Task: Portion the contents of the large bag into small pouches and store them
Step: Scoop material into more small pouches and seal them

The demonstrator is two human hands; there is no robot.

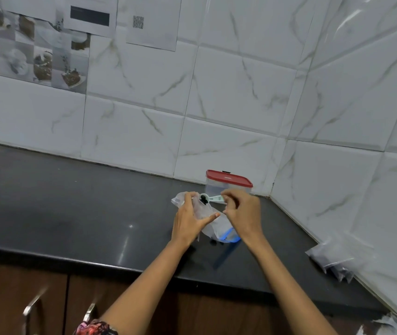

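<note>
Both bare forearms reach forward from the near edge of the counter (72, 213), converging toward its far right corner. The left hand (189, 221) is palm-down, fingers curled in a grip, thumb stretched out to the right. The right hand (242, 212) is just beside it, fingers pinched together at its upper left.

The one camera sits on my head, looking forward and down over my outstretched arms at the dark surface (72, 213) and the tiled wall corner (274, 165), fairly close
</note>
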